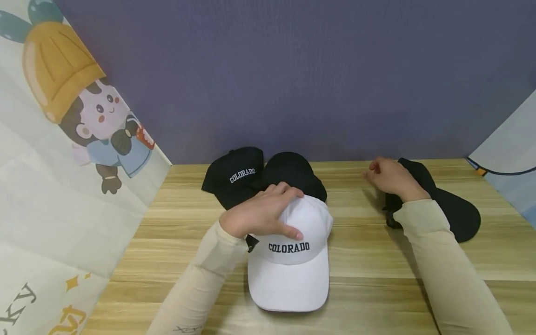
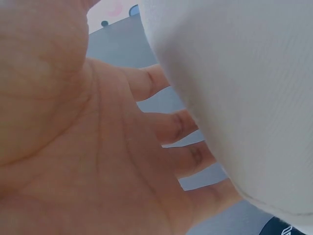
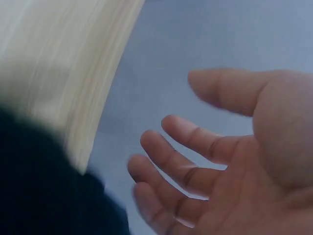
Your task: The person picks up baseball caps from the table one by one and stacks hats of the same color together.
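A white baseball cap (image 1: 293,279) with dark COLORADO lettering faces front at the middle of the table, brim toward me. My left hand (image 1: 265,211) grips its crown, thumb on the front above the lettering and fingers at the far side. In the left wrist view, the fingers (image 2: 181,125) pass behind the white cloth. My right hand (image 1: 391,177) hangs beside and partly over a black cap (image 1: 458,216) on the right, its fingers loosely bent around nothing. Dark cloth, blurred, shows close by in the right wrist view.
Behind the white cap lie a black COLORADO cap (image 1: 234,165) and another black cap (image 1: 289,167), side by side near a grey-blue panel (image 1: 310,83). The wooden table (image 1: 356,288) meets this panel at its back edge. A printed cloth (image 1: 63,209) borders the left.
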`<state>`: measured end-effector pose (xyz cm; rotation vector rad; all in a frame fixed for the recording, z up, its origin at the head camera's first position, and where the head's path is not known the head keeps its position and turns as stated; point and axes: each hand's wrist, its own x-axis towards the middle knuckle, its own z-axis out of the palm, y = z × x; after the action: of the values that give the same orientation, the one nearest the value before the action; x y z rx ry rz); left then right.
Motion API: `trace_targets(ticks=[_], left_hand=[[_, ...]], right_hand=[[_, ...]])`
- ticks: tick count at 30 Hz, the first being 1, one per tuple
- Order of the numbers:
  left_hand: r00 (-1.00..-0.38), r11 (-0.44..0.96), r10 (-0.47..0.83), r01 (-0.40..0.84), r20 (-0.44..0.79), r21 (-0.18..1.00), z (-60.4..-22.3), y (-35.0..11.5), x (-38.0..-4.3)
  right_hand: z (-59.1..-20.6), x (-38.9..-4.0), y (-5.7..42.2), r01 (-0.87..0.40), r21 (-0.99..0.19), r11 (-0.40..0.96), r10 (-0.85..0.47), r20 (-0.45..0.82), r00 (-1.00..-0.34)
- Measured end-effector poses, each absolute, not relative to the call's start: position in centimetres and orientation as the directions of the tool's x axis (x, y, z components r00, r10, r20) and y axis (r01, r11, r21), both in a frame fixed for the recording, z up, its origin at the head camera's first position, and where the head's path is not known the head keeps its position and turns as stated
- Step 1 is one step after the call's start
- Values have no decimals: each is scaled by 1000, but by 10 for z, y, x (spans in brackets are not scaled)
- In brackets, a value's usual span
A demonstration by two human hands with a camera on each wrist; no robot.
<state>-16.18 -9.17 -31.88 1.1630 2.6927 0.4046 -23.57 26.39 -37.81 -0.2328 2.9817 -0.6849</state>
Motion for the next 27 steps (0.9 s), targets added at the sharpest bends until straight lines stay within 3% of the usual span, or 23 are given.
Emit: trace_targets(ticks=[8,27], left_hand=[[-679,660,731,682,-64,315,-319,-92,-162],[-670,654,738,676,-85,340,-321,-92,-163]], right_hand=[[-385,-238,292,-122,-237,964,-137,-50,-989],[-397,-237,291,-104,-81,991,-114,-130,-985]])
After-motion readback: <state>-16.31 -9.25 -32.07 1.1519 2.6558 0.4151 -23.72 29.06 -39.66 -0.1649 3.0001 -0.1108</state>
